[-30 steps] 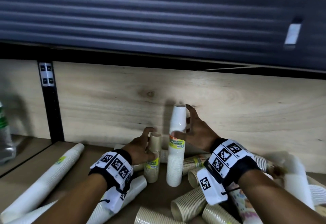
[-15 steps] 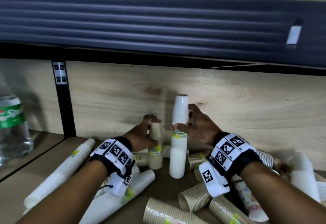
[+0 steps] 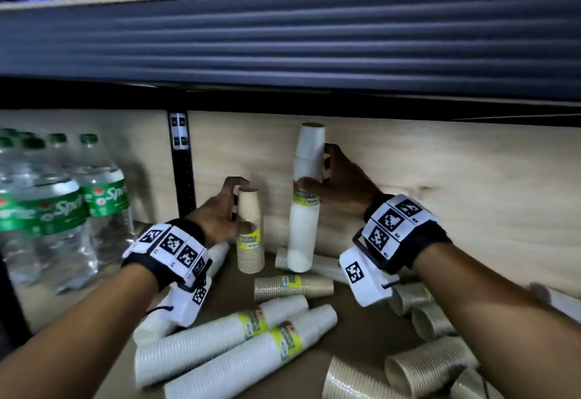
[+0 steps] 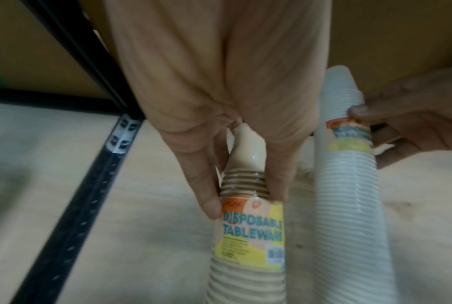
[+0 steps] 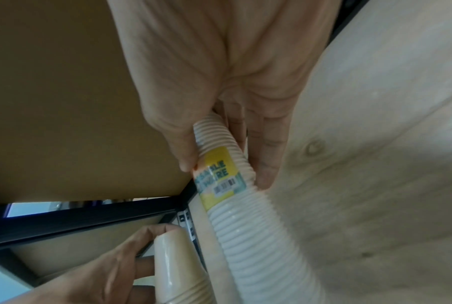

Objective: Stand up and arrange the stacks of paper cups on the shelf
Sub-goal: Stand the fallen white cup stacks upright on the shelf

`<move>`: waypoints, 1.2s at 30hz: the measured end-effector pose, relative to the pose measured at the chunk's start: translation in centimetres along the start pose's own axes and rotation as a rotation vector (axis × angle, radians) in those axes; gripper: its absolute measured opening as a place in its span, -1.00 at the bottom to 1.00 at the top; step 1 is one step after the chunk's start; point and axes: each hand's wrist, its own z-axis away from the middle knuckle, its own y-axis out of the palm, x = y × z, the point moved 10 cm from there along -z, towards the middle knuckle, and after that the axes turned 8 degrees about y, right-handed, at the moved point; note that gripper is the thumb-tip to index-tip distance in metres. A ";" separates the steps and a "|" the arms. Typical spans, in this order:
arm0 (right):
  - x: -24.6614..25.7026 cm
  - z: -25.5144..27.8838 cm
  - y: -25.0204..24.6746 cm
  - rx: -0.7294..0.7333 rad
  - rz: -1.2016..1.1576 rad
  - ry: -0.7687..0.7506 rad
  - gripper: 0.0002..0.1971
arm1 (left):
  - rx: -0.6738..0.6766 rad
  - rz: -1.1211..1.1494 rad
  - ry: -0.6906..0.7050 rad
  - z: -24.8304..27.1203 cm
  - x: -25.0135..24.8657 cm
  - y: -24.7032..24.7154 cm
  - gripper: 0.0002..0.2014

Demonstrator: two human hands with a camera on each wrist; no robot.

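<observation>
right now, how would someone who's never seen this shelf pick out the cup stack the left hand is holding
Start at the black upright post against the wooden back panel; just right of it two cup stacks stand upright. The left hand holds the short beige stack, which has a yellow label. Its neighbour, the tall white stack in the right hand, rises well above it.

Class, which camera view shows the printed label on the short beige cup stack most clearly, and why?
The left wrist view: the label faces that camera close up, and "DISPOSABLE TABLEWARE" is readable below the left hand. The head view shows the beige stack whole, but its label is small and unreadable. The right wrist view shows only its bare top.
</observation>
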 end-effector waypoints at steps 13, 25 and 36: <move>0.3 -4.6 10.5 0.027 -0.121 0.102 -0.31 | -0.026 -0.112 -0.071 1.2 8.0 -1.0 -0.21; -3.2 -5.8 13.8 0.064 -0.118 0.161 -0.31 | 0.030 -0.068 -0.110 1.2 9.9 0.8 -0.28; -3.2 -6.9 15.6 0.041 -0.124 0.139 -0.29 | 0.053 -0.088 -0.125 2.1 10.7 0.4 -0.25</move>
